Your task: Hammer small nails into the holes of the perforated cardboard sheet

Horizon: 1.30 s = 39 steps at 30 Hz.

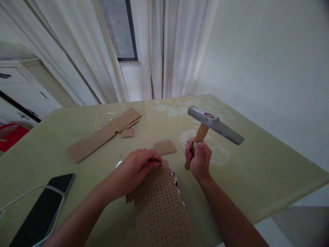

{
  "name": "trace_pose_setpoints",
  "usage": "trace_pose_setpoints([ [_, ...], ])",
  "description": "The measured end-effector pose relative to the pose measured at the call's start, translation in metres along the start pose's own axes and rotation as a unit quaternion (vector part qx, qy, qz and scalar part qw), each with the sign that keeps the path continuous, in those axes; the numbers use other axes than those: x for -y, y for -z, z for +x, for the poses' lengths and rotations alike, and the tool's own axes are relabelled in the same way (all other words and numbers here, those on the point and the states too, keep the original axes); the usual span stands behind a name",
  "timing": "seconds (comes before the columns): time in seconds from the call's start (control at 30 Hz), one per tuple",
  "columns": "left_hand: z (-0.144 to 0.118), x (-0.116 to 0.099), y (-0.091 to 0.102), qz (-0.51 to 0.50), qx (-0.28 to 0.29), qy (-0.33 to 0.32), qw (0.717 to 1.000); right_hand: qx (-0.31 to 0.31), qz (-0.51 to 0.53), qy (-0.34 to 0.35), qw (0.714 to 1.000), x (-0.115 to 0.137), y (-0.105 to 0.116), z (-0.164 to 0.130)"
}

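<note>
1. Cardboard comes first: a brown corrugated cardboard sheet punched with rows of small holes [163,209] lies flat at the near edge of the pale green table [269,171], running toward the person.
2. To its left, a black smartphone [42,209] rests on the table with a white cable [28,193] looped across it.
3. The left hand [137,169] presses on the far end of the perforated sheet, fingers bunched together and pinching something small at the fingertips [157,164]; what it is cannot be made out.
4. The right hand [198,158] is closed in a fist around the wooden handle of a steel-headed hammer [214,124], just right of the left hand, with the head raised above the table and tilted down to the right.
5. Between the two hands and a little farther off lies a small brown cardboard square [165,147].
6. Farther left, a long brown cardboard strip [102,134] lies slanted, with smaller scraps beside its far end.
7. Beyond the table hang white curtains [164,48] around a window.
</note>
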<state>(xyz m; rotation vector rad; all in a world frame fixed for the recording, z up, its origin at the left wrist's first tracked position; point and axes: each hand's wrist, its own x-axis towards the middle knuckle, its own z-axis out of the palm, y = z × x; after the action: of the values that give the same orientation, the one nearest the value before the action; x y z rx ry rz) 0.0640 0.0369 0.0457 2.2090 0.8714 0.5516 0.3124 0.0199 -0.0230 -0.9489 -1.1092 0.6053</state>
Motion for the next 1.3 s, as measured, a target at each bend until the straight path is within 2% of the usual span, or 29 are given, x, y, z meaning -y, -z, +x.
trace_pose_setpoints([
  [0.7, 0.000, -0.010, -0.001, 0.008, 0.008, 0.014, 1.000, 0.020, 0.004, -0.007, 1.000, 0.004, -0.001, 0.001],
  [1.0, 0.000, -0.004, -0.004, 0.010, 0.007, 0.036, 0.999, 0.060, -0.001, -0.051, 0.997, 0.006, -0.003, 0.005],
  [1.17, 0.002, -0.005, -0.006, 0.014, 0.003, 0.034, 0.999, 0.109, -0.075, -0.112, 0.985, 0.007, 0.000, 0.010],
  [1.3, 0.003, -0.008, -0.010, 0.016, -0.009, 0.034, 0.999, 0.135, -0.104, -0.117, 0.978, 0.008, 0.001, 0.011],
])
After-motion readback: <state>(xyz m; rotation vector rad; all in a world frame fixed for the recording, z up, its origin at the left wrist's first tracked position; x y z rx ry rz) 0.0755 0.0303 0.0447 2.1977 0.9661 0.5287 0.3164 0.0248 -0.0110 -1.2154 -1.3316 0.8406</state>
